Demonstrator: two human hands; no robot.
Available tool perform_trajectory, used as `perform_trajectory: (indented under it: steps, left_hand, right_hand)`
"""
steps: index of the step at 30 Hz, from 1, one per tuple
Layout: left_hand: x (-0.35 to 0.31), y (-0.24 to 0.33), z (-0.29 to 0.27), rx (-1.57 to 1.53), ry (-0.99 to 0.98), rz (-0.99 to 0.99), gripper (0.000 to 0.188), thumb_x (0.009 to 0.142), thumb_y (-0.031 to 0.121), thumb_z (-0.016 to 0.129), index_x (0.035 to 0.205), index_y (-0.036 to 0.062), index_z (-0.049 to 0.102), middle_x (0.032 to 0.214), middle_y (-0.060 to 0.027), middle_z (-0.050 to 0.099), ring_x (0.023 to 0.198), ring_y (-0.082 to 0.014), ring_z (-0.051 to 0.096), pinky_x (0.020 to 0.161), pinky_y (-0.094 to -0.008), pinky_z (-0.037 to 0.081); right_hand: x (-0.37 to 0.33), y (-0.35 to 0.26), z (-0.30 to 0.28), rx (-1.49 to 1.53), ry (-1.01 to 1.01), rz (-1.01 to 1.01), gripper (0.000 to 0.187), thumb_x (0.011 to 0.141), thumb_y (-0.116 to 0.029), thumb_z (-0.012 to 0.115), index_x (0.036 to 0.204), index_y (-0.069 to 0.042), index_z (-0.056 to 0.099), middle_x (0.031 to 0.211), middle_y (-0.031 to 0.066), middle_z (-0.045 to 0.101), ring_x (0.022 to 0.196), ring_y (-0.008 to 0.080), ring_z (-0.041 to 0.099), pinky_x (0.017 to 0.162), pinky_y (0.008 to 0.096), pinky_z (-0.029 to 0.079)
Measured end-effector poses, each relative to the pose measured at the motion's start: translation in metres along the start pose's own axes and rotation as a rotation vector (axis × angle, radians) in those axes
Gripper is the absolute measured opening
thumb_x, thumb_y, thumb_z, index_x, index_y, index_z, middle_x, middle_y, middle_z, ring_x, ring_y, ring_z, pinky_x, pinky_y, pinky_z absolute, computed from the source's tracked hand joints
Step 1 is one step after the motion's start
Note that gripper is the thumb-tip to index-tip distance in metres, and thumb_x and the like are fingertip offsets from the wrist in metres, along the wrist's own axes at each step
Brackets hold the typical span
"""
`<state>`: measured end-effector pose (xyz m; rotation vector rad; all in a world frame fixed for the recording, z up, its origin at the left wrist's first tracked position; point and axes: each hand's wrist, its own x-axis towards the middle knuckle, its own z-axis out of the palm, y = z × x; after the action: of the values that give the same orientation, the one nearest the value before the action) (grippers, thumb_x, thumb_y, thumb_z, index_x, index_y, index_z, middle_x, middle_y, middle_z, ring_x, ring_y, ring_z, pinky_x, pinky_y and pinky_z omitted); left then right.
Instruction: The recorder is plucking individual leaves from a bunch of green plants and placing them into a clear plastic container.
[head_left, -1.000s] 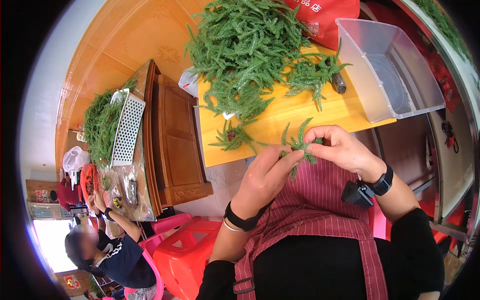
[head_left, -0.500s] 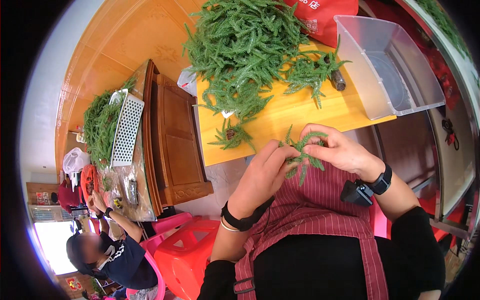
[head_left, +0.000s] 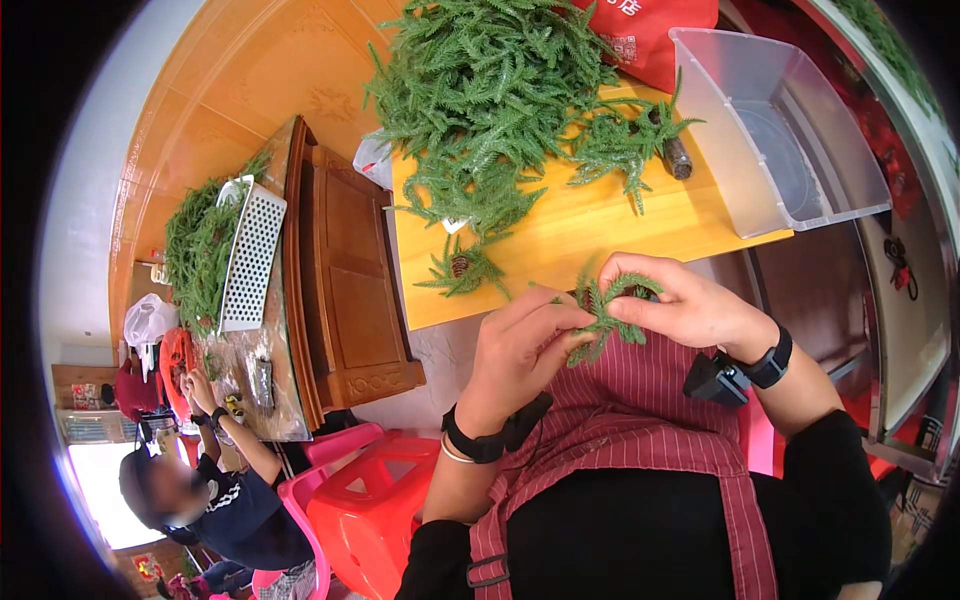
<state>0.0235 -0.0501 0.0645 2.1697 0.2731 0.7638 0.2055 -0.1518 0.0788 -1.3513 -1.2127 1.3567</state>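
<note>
In front of my red striped apron (head_left: pixel 640 400), just off the table's near edge, both hands hold a small green artificial pine sprig (head_left: pixel 636 288). The fingers of my left hand (head_left: pixel 518 350) pinch it low on its left side. My right hand (head_left: pixel 690 305) grips it from the right, thumb and forefinger bent around a frond. Something brown shows at its centre, partly hidden by fingers. Nearest on the yellow table (head_left: pixel 600 240) is a finished-looking sprig with a brown pinecone (head_left: pixel 460 267). Behind it rises a big heap of green pine sprigs (head_left: pixel 490 90).
A dark brown cylinder (head_left: pixel 677 158) lies by loose sprigs. A clear plastic bin (head_left: pixel 740 150) and red bag (head_left: pixel 660 40) stand right. Left are a red stool (head_left: pixel 365 510), a wooden cabinet (head_left: pixel 350 270), a white perforated basket (head_left: pixel 255 255) and a seated co-worker (head_left: pixel 220 510).
My fingers have shifted on the sprig, and it has turned slightly, with more of its brown centre showing. The co-worker's head has moved a little to the left.
</note>
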Motion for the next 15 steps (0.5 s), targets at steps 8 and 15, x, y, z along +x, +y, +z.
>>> perform_trajectory:
  steps: [8, 15]
  left_hand:
    - [0.004, 0.006, -0.006, 0.017, -0.062, -0.019, 0.021, 0.066, -0.004, 0.071, 0.085, 0.0036, 0.065, 0.075, -0.0067, 0.059, 0.060, -0.0159, 0.055, 0.052, -0.0249, 0.042]
    - [0.004, 0.008, -0.006, 0.003, -0.062, -0.062, 0.020, 0.066, -0.005, 0.071, 0.083, 0.0025, 0.064, 0.073, -0.0079, 0.058, 0.064, -0.0198, 0.057, 0.056, -0.0269, 0.044]
  right_hand:
    - [0.002, -0.004, 0.002, -0.222, 0.081, -0.043, 0.017, 0.087, -0.011, 0.055, 0.100, -0.002, 0.050, 0.083, 0.0072, 0.057, 0.073, 0.0111, 0.052, 0.063, 0.0260, 0.042]
    - [0.001, -0.002, 0.013, -0.640, 0.295, -0.474, 0.017, 0.080, -0.004, 0.058, 0.096, -0.002, 0.052, 0.083, 0.0101, 0.057, 0.079, 0.0248, 0.056, 0.073, 0.0331, 0.042]
